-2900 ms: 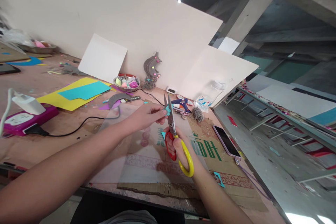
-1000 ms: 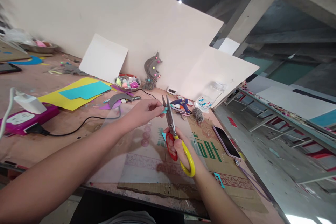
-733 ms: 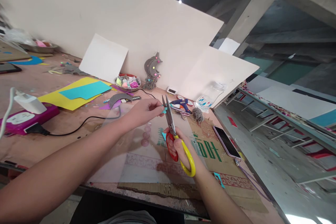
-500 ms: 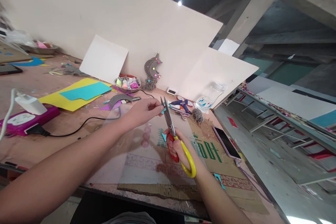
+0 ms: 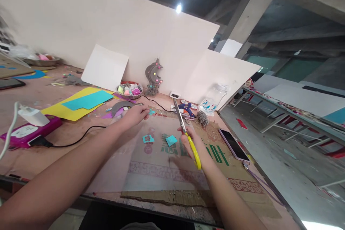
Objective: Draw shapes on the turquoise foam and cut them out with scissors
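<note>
My left hand (image 5: 137, 114) is pinched at the fingertips beside a small turquoise paper piece (image 5: 151, 111), over the back of the translucent sheet. It seems to grip this piece, though the contact is small and partly hidden. My right hand (image 5: 192, 140) holds scissors (image 5: 179, 112) with a yellow handle loop, blades pointing up and away and nearly together. Between the hands, a turquoise scrap with a cut-out (image 5: 148, 138) and a turquoise paper square (image 5: 171, 140) lie on the sheet (image 5: 115, 161), which covers printed cardboard (image 5: 172, 198).
A phone (image 5: 234, 145) lies at the right edge, near a ball of grey yarn (image 5: 202, 118) and a blue glue gun (image 5: 185, 107). Yellow card (image 5: 75, 114), a purple power strip (image 5: 54, 125) and its cord are on the left. A plastic jar (image 5: 215, 99) stands behind.
My left hand has moved left and away from the scissors tips. The scissors have closed and shifted slightly right. A turquoise scrap now lies on the sheet's left; one at the front right no longer shows.
</note>
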{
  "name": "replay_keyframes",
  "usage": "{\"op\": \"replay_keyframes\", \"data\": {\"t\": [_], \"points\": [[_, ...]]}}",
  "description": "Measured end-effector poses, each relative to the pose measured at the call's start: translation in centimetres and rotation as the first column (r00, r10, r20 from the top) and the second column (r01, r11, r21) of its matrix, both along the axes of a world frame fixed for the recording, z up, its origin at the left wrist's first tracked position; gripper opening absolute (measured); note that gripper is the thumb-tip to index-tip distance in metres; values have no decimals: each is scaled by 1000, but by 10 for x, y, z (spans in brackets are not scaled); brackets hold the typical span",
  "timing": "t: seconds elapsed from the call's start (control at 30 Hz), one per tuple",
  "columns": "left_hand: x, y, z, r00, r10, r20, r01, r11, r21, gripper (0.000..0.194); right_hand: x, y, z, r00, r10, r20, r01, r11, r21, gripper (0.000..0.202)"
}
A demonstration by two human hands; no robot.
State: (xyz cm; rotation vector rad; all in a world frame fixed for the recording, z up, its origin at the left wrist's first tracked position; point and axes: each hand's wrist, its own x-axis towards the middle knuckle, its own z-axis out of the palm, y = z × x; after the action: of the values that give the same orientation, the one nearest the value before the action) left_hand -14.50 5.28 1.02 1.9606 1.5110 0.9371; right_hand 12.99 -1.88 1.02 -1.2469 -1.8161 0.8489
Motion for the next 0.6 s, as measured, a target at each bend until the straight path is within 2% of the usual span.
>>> {"op": "replay_keyframes", "data": {"t": [0.07, 0.1, 0.23, 0.33, 0.47, 0.53, 0.6], "points": [[-7, 7, -15, 998, 32, -50, -33, 999, -11, 23, 14, 13, 2, 931, -208, 299, 179, 976, 121, 44], [-9, 10, -21, 996, 49, -73, -50, 999, -16, 21, 20, 19, 2, 873, -257, 414, 220, 966, 134, 47], [-7, 19, -31, 983, 101, -151, -108, 993, -37, 23, 38, 29, 3, 699, -282, 657, 289, 952, 101, 52], [0, 34, -29, 976, 98, -193, -107, 993, -40, 26, 44, 30, 2, 638, -202, 743, 279, 960, 21, 51], [9, 52, -18, 968, 102, -230, -108, 994, -16, 27, 48, 30, 0, 639, -151, 754, 260, 965, -27, 51], [11, 51, -10, 968, 65, -242, -73, 997, -26, 29, 49, 30, -2, 641, -145, 754, 258, 965, -34, 50], [11, 39, 0, 966, -44, -255, 24, 996, -83, 29, 50, 31, -3, 639, -140, 756, 258, 965, -39, 52]]}}
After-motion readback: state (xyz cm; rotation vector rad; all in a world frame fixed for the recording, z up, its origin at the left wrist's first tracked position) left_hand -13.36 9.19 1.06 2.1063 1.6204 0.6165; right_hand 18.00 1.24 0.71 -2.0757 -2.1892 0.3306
